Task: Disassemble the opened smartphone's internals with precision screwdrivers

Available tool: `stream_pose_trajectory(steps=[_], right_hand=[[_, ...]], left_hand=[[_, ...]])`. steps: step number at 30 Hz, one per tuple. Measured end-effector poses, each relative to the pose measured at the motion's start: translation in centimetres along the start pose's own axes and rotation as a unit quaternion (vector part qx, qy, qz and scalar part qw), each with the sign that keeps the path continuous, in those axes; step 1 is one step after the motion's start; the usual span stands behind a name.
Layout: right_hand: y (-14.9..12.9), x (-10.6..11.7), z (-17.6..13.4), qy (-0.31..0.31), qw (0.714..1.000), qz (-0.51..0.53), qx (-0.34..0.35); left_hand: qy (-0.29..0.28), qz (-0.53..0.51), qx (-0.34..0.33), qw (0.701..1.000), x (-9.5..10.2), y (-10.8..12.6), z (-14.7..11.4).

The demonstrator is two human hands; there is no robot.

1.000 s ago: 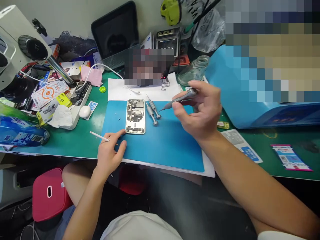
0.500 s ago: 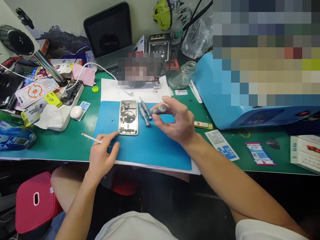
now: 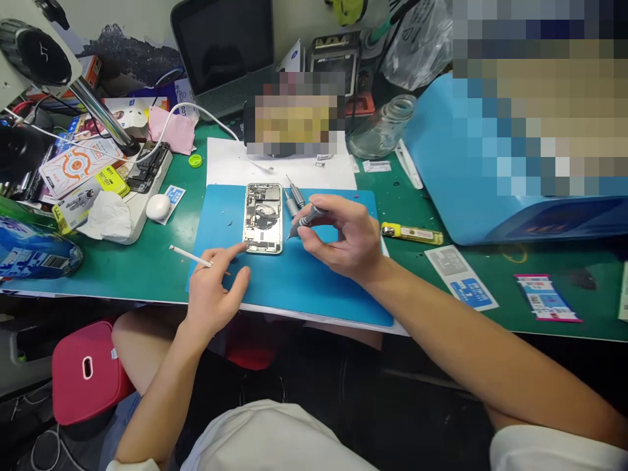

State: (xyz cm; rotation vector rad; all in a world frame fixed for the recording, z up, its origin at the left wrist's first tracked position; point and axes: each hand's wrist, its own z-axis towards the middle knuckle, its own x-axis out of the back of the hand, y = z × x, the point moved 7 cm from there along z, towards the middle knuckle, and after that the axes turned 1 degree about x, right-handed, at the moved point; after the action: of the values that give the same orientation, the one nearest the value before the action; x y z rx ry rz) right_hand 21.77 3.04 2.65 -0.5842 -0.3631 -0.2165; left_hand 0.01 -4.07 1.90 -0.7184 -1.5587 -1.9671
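Observation:
An opened phone (image 3: 263,219) lies face up on a blue mat (image 3: 304,288), its inner parts showing. My left hand (image 3: 216,284) rests at its lower left corner, the index fingertip touching the frame. A white cigarette (image 3: 190,255) is pinched between fingers of that hand and points to the left. In my right hand (image 3: 346,235) a grey screwdriver (image 3: 305,222) is gripped between thumb and fingers. It slants down to the left, with its tip just right of the phone. Two more screwdrivers (image 3: 295,193) lie beside the phone, partly hidden behind my right hand.
White paper (image 3: 223,163) extends behind the mat. To the right stand a glass jar (image 3: 383,127) and a large blue machine (image 3: 441,163); a yellow cutter (image 3: 412,233) lies nearer. A microscope stand (image 3: 105,118), boxes and a white earbud case (image 3: 158,207) crowd the left.
My right hand has turned the screwdriver from nearly level to tip-down, bringing the tip near the phone's right edge. The whole view has shifted slightly. My left hand stays at the phone's corner.

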Motion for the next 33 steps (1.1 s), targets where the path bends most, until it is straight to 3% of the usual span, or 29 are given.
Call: stream_pose_trajectory(steps=[4,10,17,28,33], right_hand=[[-0.9,-1.0,0.0,0.007,0.998,0.044,0.037],[-1.3,-1.2,0.3,-0.002,0.996,0.014,0.084],[-0.9,-1.2,0.2,-0.008,0.998,0.015,0.063],[-0.3,-1.2,0.0,-0.012,0.999,0.03,0.022],[-0.4,-1.1,0.0,-0.014,0.999,0.03,0.028]], left_hand=[[-0.008,-0.027,-0.001,1.0,-0.9,0.8,0.6],[-0.035,-0.012,-0.011,0.999,-2.1,0.9,1.1],[-0.059,0.029,-0.03,0.997,-2.7,0.6,0.6],[-0.023,0.015,-0.034,0.999,-2.3,0.6,0.2],[-0.031,0.031,-0.044,0.998,-2.5,0.7,0.2]])
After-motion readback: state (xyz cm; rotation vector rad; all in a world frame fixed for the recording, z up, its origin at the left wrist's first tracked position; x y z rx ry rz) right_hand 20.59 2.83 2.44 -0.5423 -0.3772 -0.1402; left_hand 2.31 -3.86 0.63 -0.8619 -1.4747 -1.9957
